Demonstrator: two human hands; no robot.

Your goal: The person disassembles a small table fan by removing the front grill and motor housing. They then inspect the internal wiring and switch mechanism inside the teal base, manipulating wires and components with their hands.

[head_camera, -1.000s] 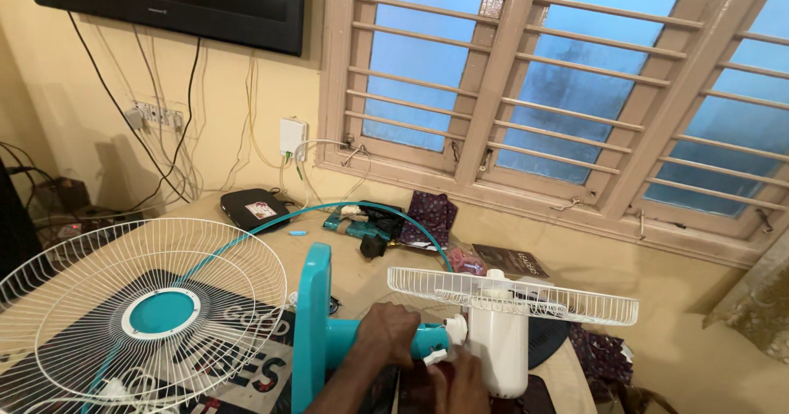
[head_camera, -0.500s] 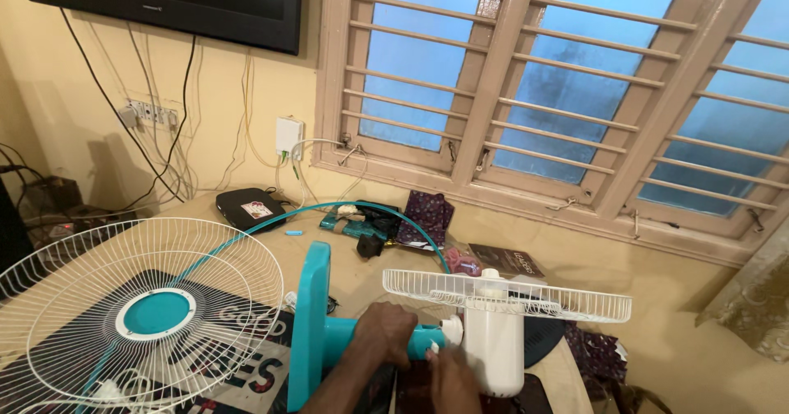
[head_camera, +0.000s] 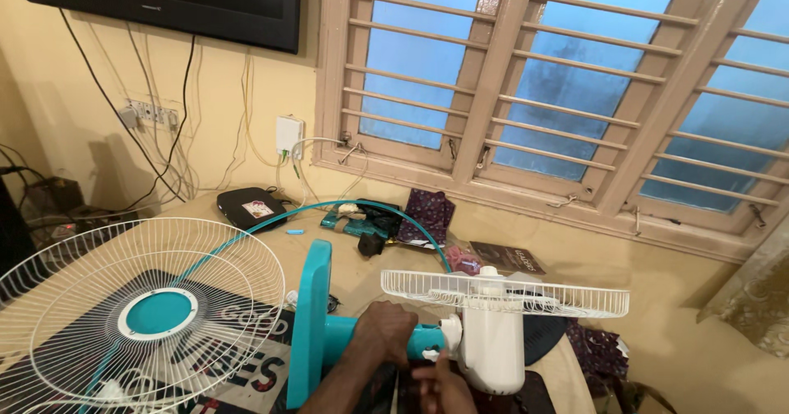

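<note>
At the frame's bottom edge, partly cut off, the left hand (head_camera: 385, 334) wraps the teal fan neck (head_camera: 362, 338) while the right hand (head_camera: 444, 381) pinches near the white motor housing (head_camera: 491, 352), the rear grille (head_camera: 503, 291) above, front grille (head_camera: 140, 315) leftward, window (head_camera: 567, 85) beyond.

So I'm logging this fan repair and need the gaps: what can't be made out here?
All head view:
- Left hand covers the teal neck; its grip there is hidden.
- Right hand is cut by the bottom edge; whether it holds anything is unclear.
- White motor housing hides the joint behind it.
- Front grille is cut off at the left and bottom edges.
</note>
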